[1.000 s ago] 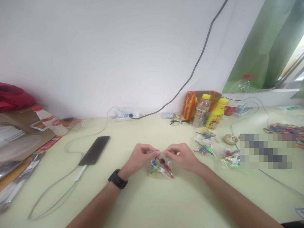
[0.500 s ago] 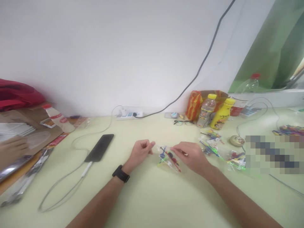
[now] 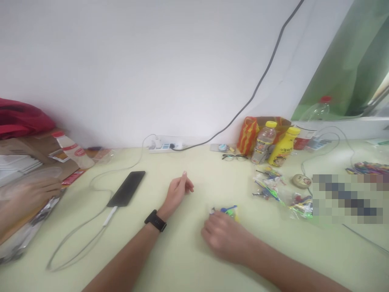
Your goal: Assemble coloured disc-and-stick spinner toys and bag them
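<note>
My left hand (image 3: 178, 192), with a black watch on its wrist, hovers over the table holding nothing. Its thumb points up, apart from the loosely bent fingers. Lower and to the right, my right hand (image 3: 223, 237) is closed palm down, a little blurred, at the near side of a small clear bag of coloured plastic pieces (image 3: 229, 210). Blue, green, yellow and white bits show past the knuckles; my fingertips are hidden beneath the hand. More clear bags of similar pieces (image 3: 267, 190) lie to the right on the pale green table (image 3: 182, 259).
A black phone (image 3: 127, 189) on a white cable lies to the left. Glasses (image 3: 234, 157), a power strip (image 3: 165, 146), a clear bottle (image 3: 264, 142) and a yellow bottle (image 3: 284, 148) stand along the wall. Another person's hand (image 3: 36, 194) is at the far left.
My right hand has come down toward me and turned palm down, carrying the bag lower and slightly right. My left hand has moved away from the bag, its thumb now raised.
</note>
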Demonstrator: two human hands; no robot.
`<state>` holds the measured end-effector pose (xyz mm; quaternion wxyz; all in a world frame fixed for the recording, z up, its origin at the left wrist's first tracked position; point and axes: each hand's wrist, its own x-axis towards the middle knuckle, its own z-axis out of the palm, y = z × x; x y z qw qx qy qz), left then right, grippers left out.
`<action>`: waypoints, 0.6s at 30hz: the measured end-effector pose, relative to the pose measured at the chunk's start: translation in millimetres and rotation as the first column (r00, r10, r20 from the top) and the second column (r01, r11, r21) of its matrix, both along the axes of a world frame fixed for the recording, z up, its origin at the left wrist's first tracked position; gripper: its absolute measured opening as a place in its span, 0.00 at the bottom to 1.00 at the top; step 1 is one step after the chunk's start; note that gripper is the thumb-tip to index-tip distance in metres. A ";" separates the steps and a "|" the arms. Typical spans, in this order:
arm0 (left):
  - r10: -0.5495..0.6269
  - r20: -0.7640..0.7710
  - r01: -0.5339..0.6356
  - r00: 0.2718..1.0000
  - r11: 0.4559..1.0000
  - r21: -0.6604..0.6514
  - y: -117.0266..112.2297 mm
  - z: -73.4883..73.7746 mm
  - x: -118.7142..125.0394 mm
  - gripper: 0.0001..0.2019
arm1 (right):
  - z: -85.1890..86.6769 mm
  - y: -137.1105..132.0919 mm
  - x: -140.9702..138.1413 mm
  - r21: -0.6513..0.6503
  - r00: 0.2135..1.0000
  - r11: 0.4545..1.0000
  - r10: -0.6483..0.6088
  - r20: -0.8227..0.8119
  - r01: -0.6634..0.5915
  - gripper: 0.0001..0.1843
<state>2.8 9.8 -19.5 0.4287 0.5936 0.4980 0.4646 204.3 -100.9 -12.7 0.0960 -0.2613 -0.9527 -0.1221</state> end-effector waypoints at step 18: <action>-0.251 0.010 0.244 0.968 0.950 0.196 -87.2 105.8 22.3 0.13 | 27.5 -4.4 85.1 -0.148 0.591 0.573 -0.765 0.255 0.806 0.15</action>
